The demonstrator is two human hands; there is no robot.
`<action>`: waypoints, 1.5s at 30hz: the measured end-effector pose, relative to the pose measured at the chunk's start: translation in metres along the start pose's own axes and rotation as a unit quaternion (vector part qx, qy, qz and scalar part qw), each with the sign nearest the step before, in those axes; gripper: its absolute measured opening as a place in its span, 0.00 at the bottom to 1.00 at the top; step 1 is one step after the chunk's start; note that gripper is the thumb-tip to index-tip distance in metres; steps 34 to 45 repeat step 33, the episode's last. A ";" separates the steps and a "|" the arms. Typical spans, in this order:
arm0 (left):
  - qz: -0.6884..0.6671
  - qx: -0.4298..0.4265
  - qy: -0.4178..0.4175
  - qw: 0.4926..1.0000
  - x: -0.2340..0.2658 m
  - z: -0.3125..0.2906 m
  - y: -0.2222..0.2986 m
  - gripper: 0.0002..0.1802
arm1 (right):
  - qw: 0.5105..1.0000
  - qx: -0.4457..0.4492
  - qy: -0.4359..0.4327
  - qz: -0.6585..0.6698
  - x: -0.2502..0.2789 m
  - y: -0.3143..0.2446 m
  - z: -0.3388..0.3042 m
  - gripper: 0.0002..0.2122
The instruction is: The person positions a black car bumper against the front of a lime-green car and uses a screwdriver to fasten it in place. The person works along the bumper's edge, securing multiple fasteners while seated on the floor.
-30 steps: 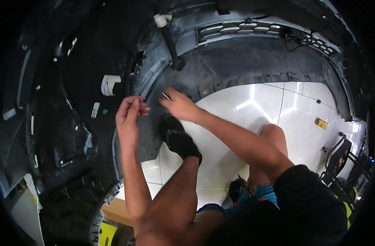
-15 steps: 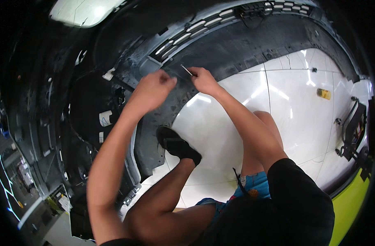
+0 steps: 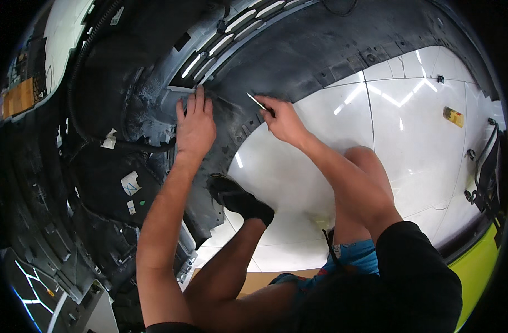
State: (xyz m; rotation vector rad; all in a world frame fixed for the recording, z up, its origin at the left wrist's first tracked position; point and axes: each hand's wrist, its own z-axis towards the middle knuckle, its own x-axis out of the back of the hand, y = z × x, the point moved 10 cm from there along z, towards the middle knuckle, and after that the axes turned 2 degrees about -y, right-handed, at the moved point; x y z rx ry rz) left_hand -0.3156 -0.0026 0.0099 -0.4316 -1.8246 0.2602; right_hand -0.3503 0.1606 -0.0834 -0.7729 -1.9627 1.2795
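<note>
My left hand (image 3: 196, 130) lies flat on the inner side of a large black plastic car bumper (image 3: 298, 69), its fingers stretched out beside the end of the slotted grille (image 3: 231, 41). Between the fingers and thumb of my right hand (image 3: 285, 119) is a slim knife (image 3: 258, 101) with a pale, narrow blade. Its tip points up and left, over the bumper's dark inner surface, and whether it touches is not plain. The handle is mostly hidden in the grip.
My left shoe (image 3: 234, 195) rests by the bumper's lower edge. Glossy white floor tiles (image 3: 298, 211) lie inside the curve. To the right are a yellow container (image 3: 453, 117), a small black part (image 3: 441, 79) and a dark frame (image 3: 487, 161). A dark hose (image 3: 79, 72) runs along the left.
My left hand has come down from above and opened flat against the bumper. My right hand still holds the knife, slightly lower and further right. The view has shifted.
</note>
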 end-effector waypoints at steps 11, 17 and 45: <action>0.166 0.014 -0.003 0.986 0.014 0.047 0.003 0.14 | 1.000 0.013 0.018 -0.013 0.007 -0.008 0.009 0.14; 0.267 0.010 -0.018 0.964 0.012 0.063 0.011 0.13 | 0.998 0.011 0.041 -0.039 0.020 0.006 0.015 0.13; -0.023 0.027 -0.029 0.999 0.012 0.057 -0.011 0.21 | 0.998 0.000 0.048 -0.034 0.024 0.017 0.022 0.11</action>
